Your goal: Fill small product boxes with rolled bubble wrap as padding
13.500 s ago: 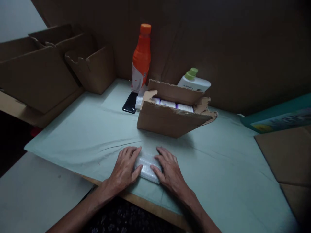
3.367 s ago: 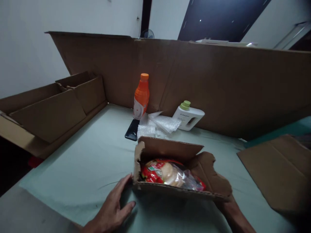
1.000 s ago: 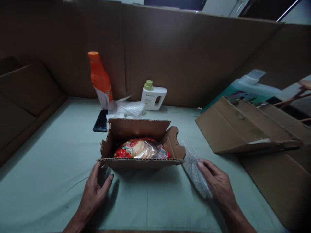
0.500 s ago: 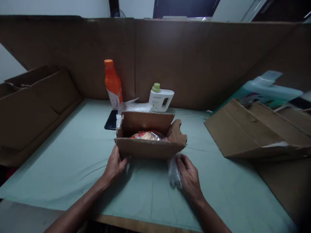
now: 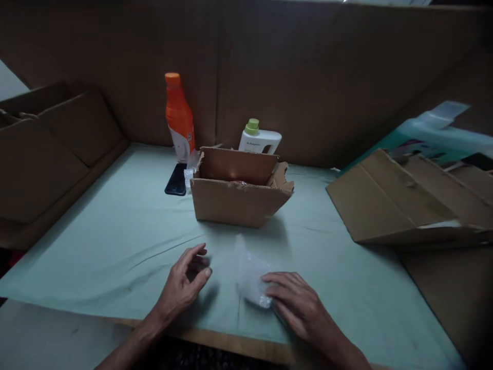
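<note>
Bubble wrap [image 5: 250, 275] under right hand [image 5: 298, 306], box [image 5: 236, 198] well apart.

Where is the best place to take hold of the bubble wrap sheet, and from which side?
Probably the raised far edge of the bubble wrap, pinched from the left: the right hand already presses its near end, and the left hand is free beside it.

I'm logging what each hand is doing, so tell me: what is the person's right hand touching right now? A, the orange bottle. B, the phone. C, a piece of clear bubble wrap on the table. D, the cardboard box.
C: the right hand rests its fingers on the piece of clear bubble wrap lying on the green cloth, in front of the cardboard box; the orange bottle and the phone are far back, untouched.
</note>
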Demonstrator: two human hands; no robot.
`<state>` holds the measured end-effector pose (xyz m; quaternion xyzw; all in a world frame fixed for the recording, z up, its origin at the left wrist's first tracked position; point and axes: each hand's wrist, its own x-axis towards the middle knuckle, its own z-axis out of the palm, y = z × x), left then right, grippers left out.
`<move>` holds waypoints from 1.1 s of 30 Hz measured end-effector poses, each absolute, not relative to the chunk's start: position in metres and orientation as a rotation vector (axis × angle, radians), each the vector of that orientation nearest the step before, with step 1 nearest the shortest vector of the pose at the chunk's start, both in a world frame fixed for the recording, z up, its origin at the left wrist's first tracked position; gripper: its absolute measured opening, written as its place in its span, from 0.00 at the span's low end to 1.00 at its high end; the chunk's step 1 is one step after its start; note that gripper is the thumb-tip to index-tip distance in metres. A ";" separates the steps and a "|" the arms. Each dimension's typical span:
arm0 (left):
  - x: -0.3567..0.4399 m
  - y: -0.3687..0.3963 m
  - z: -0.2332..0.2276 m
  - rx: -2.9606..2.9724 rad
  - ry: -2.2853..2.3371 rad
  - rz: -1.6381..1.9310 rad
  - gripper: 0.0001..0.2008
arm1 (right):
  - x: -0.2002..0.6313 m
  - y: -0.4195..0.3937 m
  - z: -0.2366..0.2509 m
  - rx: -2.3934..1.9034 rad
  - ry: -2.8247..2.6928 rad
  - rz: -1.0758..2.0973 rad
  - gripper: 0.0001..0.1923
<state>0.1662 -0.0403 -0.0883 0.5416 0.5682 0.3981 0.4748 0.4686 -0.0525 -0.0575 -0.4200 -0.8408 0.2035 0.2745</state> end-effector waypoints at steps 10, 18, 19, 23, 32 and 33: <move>0.157 -0.040 -0.096 1.577 1.607 0.822 0.25 | 0.432 -0.047 -0.075 -1.089 -2.404 0.382 0.18; 0.118 -0.035 -0.083 1.814 1.796 0.694 0.21 | 0.473 -0.047 -0.101 -1.496 -2.150 0.306 0.14; 0.116 -0.023 -0.080 1.819 1.795 0.753 0.23 | 0.472 -0.039 -0.100 -1.519 -2.075 0.318 0.15; 0.127 0.039 -0.073 1.764 1.703 0.989 0.35 | 0.458 0.018 -0.088 -1.572 -1.725 0.532 0.27; 0.164 0.114 -0.069 1.740 1.621 1.052 0.29 | 0.445 0.106 -0.083 -1.542 -1.564 0.685 0.27; 0.160 0.109 -0.069 1.734 1.619 1.038 0.30 | 0.448 0.099 -0.082 -1.548 -1.565 0.676 0.28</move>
